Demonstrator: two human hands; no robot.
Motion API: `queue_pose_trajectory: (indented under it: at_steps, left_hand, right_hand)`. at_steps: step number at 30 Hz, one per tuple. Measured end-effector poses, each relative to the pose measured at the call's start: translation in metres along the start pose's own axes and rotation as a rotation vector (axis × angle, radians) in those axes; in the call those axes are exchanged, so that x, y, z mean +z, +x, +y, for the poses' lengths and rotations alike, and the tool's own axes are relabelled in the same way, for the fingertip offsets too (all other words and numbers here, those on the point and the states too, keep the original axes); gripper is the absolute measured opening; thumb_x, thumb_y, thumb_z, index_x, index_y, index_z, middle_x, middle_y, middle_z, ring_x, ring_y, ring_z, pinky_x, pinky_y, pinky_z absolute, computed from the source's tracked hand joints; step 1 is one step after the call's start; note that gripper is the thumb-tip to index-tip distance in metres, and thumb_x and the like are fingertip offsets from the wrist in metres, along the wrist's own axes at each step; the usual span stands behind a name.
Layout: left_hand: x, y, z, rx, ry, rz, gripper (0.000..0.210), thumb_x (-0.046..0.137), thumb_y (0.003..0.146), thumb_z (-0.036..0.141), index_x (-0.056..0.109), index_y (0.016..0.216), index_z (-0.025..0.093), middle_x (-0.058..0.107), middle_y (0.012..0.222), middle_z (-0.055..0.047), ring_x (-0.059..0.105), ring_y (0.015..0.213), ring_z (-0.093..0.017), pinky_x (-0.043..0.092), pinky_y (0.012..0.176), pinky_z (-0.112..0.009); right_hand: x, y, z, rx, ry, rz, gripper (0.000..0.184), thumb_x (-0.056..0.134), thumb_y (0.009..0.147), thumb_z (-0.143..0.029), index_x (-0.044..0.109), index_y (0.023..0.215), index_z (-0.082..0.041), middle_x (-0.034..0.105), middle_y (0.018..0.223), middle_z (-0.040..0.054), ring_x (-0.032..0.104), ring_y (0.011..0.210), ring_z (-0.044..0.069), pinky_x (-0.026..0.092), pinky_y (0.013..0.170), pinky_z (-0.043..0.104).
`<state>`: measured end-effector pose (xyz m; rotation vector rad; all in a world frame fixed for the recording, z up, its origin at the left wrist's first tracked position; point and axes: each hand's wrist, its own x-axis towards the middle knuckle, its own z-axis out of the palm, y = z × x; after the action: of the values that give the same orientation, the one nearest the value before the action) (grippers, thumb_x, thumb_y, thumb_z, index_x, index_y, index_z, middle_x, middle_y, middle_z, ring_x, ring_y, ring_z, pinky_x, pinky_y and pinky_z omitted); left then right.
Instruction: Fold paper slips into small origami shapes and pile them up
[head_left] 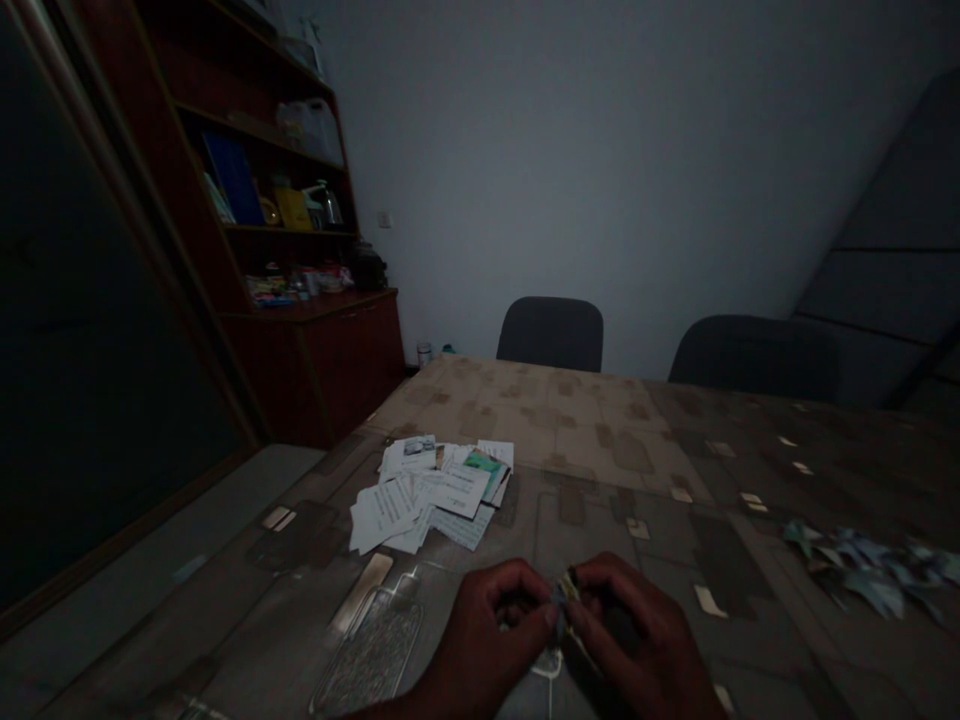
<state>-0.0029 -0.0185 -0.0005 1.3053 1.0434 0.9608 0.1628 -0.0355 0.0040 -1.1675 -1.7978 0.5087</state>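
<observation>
Just above the near part of the table, my left hand (504, 622) and my right hand (628, 628) meet fingertip to fingertip. Both pinch a small piece of folded paper (565, 604), yellowish and grey, mostly hidden by the fingers. Beyond my left hand lies a loose pile of printed paper sheets (457, 490), mostly white, one with a green picture. Far to the right, a cluster of folded paper pieces (874, 568) rests on the table.
The patterned tablecloth (540, 410) covers a long table. Two dark chairs (551, 332) stand at its far side, against a pale wall. A red-brown cabinet (330, 350) with filled shelves is at the left, with a kettle (330, 204) on one.
</observation>
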Motion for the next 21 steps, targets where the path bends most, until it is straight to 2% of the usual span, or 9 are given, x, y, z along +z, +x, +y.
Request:
queue_pose_trajectory:
  at_steps: [5, 9, 13, 17, 21]
  left_hand:
    - [0.000, 0.000, 0.001, -0.012, -0.048, -0.011, 0.012, 0.061, 0.065, 0.027, 0.057, 0.062, 0.016, 0.050, 0.055, 0.004, 0.043, 0.054, -0.011, 0.032, 0.053, -0.023]
    - [0.001, 0.001, 0.006, -0.047, -0.095, 0.005, 0.013, 0.064, 0.061, 0.027, 0.057, 0.059, 0.016, 0.052, 0.053, 0.003, 0.044, 0.052, -0.011, 0.032, 0.052, -0.023]
    - [0.001, 0.001, 0.009, -0.073, -0.123, 0.052, 0.011, 0.064, 0.059, 0.024, 0.059, 0.057, 0.015, 0.057, 0.053, 0.001, 0.048, 0.054, -0.012, 0.035, 0.054, -0.023]
    - [0.001, 0.002, 0.004, -0.101, -0.174, 0.037, 0.012, 0.066, 0.059, 0.025, 0.059, 0.057, 0.015, 0.059, 0.053, 0.000, 0.051, 0.054, -0.013, 0.038, 0.054, -0.024]
    - [0.001, 0.004, -0.002, -0.098, -0.230, 0.021, 0.022, 0.074, 0.058, 0.032, 0.060, 0.057, 0.014, 0.061, 0.052, -0.001, 0.053, 0.052, -0.013, 0.039, 0.054, -0.025]
  right_hand:
    - [-0.001, 0.002, -0.001, -0.123, -0.017, 0.008, 0.010, 0.056, 0.083, -0.015, 0.057, 0.075, -0.021, 0.061, 0.069, 0.0004, 0.061, 0.061, 0.015, 0.049, 0.055, 0.022]
    - [-0.006, 0.003, -0.002, -0.260, -0.051, -0.014, 0.015, 0.052, 0.084, -0.009, 0.060, 0.082, -0.021, 0.065, 0.074, 0.0029, 0.064, 0.068, 0.017, 0.051, 0.061, 0.024]
    - [-0.011, 0.002, 0.002, -0.467, -0.230, -0.068, 0.016, 0.052, 0.090, -0.012, 0.064, 0.096, -0.021, 0.068, 0.079, 0.0062, 0.062, 0.071, 0.018, 0.050, 0.061, 0.027]
    - [-0.011, -0.001, 0.007, -0.537, -0.417, -0.032, 0.014, 0.054, 0.092, -0.014, 0.066, 0.098, -0.020, 0.071, 0.082, 0.0083, 0.061, 0.070, 0.019, 0.049, 0.060, 0.029]
    - [-0.013, 0.001, 0.010, -0.610, -0.465, -0.033, 0.014, 0.058, 0.090, -0.013, 0.066, 0.100, -0.018, 0.073, 0.083, 0.0091, 0.062, 0.069, 0.019, 0.050, 0.059, 0.029]
